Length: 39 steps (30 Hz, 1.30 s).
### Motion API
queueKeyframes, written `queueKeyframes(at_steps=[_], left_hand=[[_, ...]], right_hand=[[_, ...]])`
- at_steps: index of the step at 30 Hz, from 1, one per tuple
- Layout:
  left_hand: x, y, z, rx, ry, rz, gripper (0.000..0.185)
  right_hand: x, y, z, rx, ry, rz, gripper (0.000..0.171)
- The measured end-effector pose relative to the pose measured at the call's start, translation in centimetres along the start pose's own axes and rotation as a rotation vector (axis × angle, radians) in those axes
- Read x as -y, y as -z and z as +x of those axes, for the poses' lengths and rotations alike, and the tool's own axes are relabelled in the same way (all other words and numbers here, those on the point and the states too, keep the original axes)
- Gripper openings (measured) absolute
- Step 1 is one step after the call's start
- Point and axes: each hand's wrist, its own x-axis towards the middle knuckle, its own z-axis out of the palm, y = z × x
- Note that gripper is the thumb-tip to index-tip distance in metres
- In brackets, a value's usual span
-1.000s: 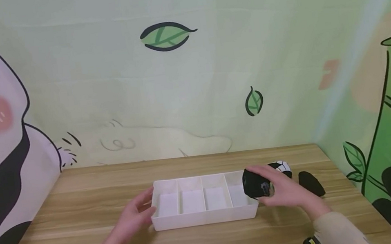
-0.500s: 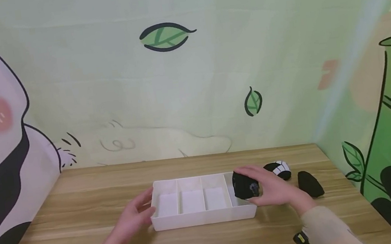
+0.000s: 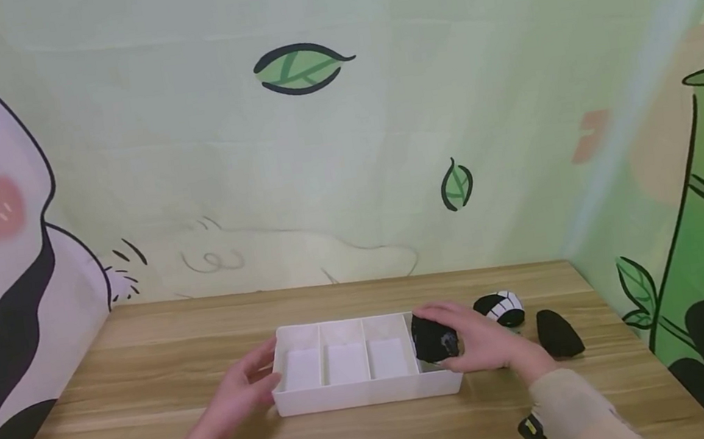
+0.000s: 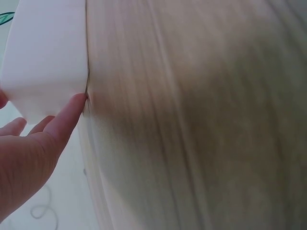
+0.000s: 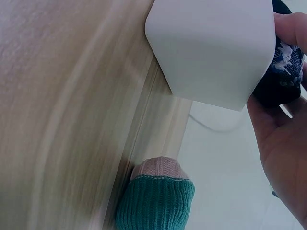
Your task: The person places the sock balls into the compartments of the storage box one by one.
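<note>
A white box (image 3: 368,393) with several compartments in a row stands on the table. My left hand (image 3: 246,378) rests fingers and thumb against its left end; in the left wrist view, the fingertips touch the box's end wall (image 4: 45,96). At the rightmost compartment, my right hand (image 3: 477,336) grips a folded black sock (image 3: 433,338) with a blue and white patch. The sock sits partly below the rim, its underside hidden. In the right wrist view, the sock (image 5: 283,72) shows between thumb and fingers beside the box's end.
Right of the box lie a black-and-white folded sock (image 3: 507,307) and a black one (image 3: 559,333). A green and pink ribbed sock (image 5: 156,201) shows in the right wrist view. A printed cloth backdrop (image 3: 315,143) rises behind the table (image 3: 180,331).
My right hand has moved left with the black sock, from the box's right edge into the rightmost compartment, and slightly down. The left hand and box have stayed put.
</note>
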Motion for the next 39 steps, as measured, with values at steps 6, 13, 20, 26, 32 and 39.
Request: queueKeyframes(at_steps=[6, 13, 20, 26, 32, 39], left_hand=[[0.1, 0.0, 0.1, 0.0, -0.004, 0.0, 0.062], [0.3, 0.0, -0.1, 0.025, -0.012, -0.065, 0.063], [0.5, 0.0, 0.0, 0.016, -0.009, -0.059, 0.063], [0.3, -0.2, 0.2, 0.001, 0.003, -0.039, 0.062], [0.1, -0.2, 0.1, 0.007, -0.014, -0.025, 0.062], [0.3, -0.2, 0.0, 0.0, -0.012, -0.026, 0.062]], right_hand=[[-0.1, -0.1, 0.2, -0.009, 0.017, -0.017, 0.082], [-0.5, 0.0, 0.2, 0.004, 0.056, 0.019, 0.078], [-0.7, 0.1, -0.2, -0.038, 0.015, 0.014, 0.072], [-0.8, 0.3, -0.9, -0.096, -0.049, -0.019, 0.064], [-1.3, 0.4, -1.9, -0.155, -0.081, -0.028, 0.063], [-1.8, 1.4, -3.3, -0.17, -0.103, 0.022, 0.065]])
